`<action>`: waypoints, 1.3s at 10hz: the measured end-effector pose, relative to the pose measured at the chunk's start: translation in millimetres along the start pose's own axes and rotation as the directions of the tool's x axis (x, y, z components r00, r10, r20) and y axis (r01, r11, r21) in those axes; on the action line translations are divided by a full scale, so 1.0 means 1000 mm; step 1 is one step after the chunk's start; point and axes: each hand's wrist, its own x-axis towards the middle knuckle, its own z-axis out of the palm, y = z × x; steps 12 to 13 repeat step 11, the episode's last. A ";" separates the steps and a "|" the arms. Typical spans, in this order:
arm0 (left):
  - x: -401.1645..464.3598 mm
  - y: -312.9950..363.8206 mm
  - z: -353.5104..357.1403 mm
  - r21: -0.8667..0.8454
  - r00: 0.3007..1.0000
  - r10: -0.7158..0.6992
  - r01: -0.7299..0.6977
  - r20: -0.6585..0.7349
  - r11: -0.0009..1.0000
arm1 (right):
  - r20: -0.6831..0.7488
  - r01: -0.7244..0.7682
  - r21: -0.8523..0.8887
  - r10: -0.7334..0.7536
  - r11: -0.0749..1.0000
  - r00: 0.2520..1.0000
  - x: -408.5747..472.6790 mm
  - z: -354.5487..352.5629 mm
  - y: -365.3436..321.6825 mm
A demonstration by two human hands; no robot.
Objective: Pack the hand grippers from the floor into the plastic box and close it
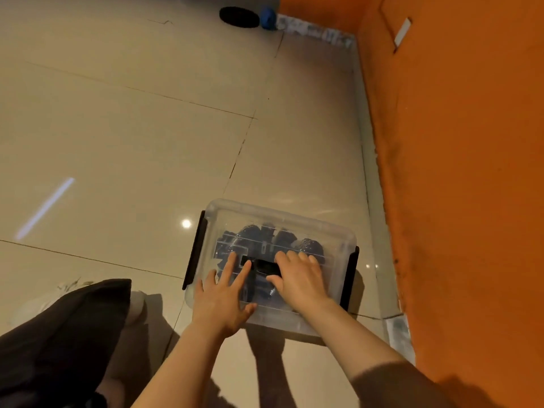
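Left hand (222, 301) and right hand (297, 278) press flat, fingers spread, on the lid (273, 219) (hand grippers (259, 234) blurred beneath)

The plastic box (335, 240) is clear, with a clear lid (235, 213) and black latches (193, 254) at both ends. The hand grippers (259, 237) inside show dark, black to navy. The floor (132, 128) is glossy beige tile with thin dark joints. The wall (459, 172) is plain orange. A blue object (268, 16) lies beside a black disc (239, 16).
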 end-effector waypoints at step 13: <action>-0.057 0.184 0.057 0.025 0.759 0.567 -0.605 0.321 0.796 | 0.163 -0.760 0.296 0.753 0.579 0.637 -0.243 0.037 0.102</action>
